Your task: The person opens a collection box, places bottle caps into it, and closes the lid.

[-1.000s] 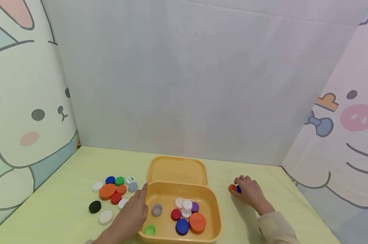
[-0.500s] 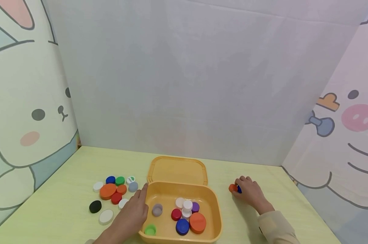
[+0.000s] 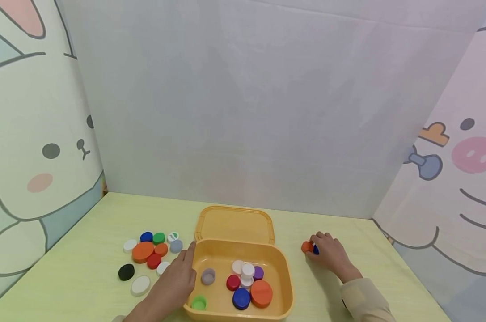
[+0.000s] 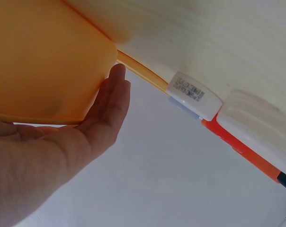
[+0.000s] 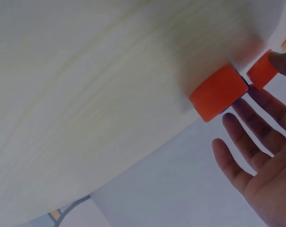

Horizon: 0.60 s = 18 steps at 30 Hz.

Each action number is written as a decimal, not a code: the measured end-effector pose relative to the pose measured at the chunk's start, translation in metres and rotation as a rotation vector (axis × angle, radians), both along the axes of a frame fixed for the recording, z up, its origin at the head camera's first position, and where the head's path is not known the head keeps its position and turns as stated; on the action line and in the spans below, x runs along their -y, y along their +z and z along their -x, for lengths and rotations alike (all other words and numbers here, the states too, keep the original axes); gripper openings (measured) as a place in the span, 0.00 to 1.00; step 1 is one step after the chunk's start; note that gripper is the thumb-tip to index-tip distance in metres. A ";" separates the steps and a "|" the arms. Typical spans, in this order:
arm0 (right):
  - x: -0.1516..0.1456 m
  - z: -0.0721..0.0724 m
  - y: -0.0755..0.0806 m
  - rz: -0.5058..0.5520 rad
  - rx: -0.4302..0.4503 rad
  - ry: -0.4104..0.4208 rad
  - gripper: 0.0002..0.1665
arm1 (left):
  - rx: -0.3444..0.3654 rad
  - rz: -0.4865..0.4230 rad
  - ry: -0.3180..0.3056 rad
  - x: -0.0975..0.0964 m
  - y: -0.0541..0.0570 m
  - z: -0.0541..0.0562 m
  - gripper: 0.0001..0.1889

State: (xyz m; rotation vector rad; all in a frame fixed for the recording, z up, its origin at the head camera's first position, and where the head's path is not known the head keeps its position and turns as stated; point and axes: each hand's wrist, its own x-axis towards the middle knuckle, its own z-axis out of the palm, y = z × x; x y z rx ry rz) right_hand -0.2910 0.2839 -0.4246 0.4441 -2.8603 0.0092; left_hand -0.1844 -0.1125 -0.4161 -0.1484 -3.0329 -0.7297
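Observation:
A yellow-orange plastic box holds several bottle caps: a big orange one, a blue one, a green one, and red, purple, white and grey ones. My left hand rests along its left rim, fingers extended against the outer wall in the left wrist view. On the table to the right, my right hand pinches a small orange cap between thumb and index finger. Beside its fingers stands a larger orange cap, mostly hiding a blue cap, whose edge shows in the head view.
The box's lid lies flat just behind it. To the left several caps spread over the table, among them a black cap, a big orange cap and a white cap. A grey cloth hangs behind the table.
The small orange cap at my right fingertips has shifted very slightly left. My left hand and the box stay as they were.

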 end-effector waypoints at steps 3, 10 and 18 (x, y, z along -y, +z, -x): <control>0.002 -0.002 0.003 -0.006 -0.032 0.016 0.16 | -0.004 0.000 0.001 0.000 0.001 0.000 0.31; 0.010 -0.008 0.011 0.003 -0.136 0.073 0.15 | 0.001 0.007 0.001 0.000 0.002 -0.001 0.31; 0.027 -0.019 0.021 0.006 -0.257 0.177 0.17 | -0.007 0.004 -0.001 0.000 0.002 -0.002 0.31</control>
